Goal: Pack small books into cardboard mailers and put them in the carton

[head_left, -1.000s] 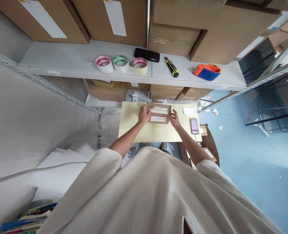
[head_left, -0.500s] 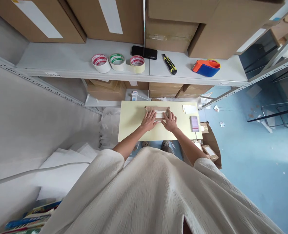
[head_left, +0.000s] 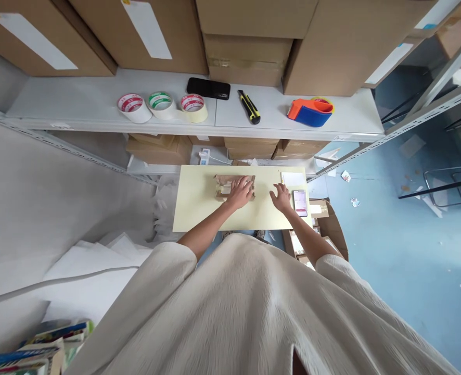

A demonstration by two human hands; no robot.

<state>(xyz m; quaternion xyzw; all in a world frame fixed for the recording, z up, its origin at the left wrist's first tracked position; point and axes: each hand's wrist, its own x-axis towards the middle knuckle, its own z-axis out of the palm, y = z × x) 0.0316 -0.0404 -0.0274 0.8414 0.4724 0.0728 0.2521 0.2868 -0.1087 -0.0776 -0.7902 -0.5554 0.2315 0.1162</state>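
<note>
A small opened cardboard box [head_left: 223, 190] lies on the pale yellow table [head_left: 193, 211], with white material showing inside. My left hand [head_left: 240, 194] rests on the right part of this box, fingers stretched over it and hiding some of it. Apart from the box, to its right, my right hand [head_left: 281, 198] hovers over or touches the tabletop with fingers spread and nothing in them. Closest to that hand are a phone [head_left: 299, 203] with a lit screen and a stack of white paper or labels [head_left: 293, 178].
On the grey shelf [head_left: 98, 94] ahead are several tape rolls [head_left: 133, 108], a black phone-like object [head_left: 208, 88], a yellow-black utility knife [head_left: 249, 107] and an orange-blue tape dispenser [head_left: 310, 112]. Below the table's right side stands an open carton [head_left: 334, 229] with small boxes.
My right hand has left the box and moved right toward the phone and white paper. My left hand stays on the box. The view has shifted a little.
</note>
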